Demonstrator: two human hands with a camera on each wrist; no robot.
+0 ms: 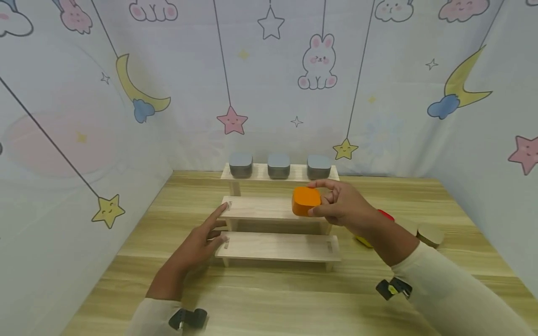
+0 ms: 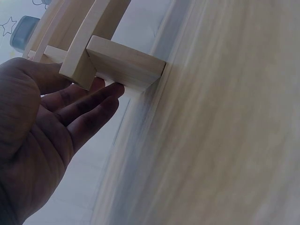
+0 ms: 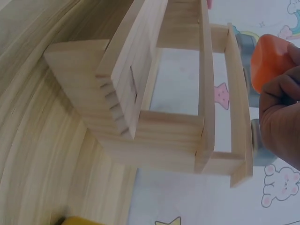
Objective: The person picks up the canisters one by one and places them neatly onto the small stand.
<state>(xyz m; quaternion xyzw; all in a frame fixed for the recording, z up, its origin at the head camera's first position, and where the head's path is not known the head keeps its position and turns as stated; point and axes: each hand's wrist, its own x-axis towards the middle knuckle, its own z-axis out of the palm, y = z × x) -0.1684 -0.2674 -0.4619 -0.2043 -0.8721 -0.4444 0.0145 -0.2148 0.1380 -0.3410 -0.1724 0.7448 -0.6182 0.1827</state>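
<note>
A three-tier wooden stand [image 1: 277,246] stands on the table. My right hand [image 1: 346,205] pinches an orange rounded block [image 1: 306,201] between thumb and fingers, over the right part of the middle tier in the head view. The right wrist view also shows the orange block [image 3: 269,61], overlapping the grey ones behind. At the stand's left end is my left hand [image 1: 201,245], index finger on the middle tier and thumb on the lower. Its other fingers [image 2: 93,110] reach fairly straight beside the side support. Three grey rounded blocks [image 1: 279,166] line the top tier.
Right of the stand, partly behind my right forearm, lie a red piece [image 1: 385,215] and a yellow piece [image 1: 364,241]. Beige round pieces [image 1: 430,234] lie farther right. A printed cloth wall [image 1: 269,93] encloses the back and sides of the wooden table [image 1: 269,303].
</note>
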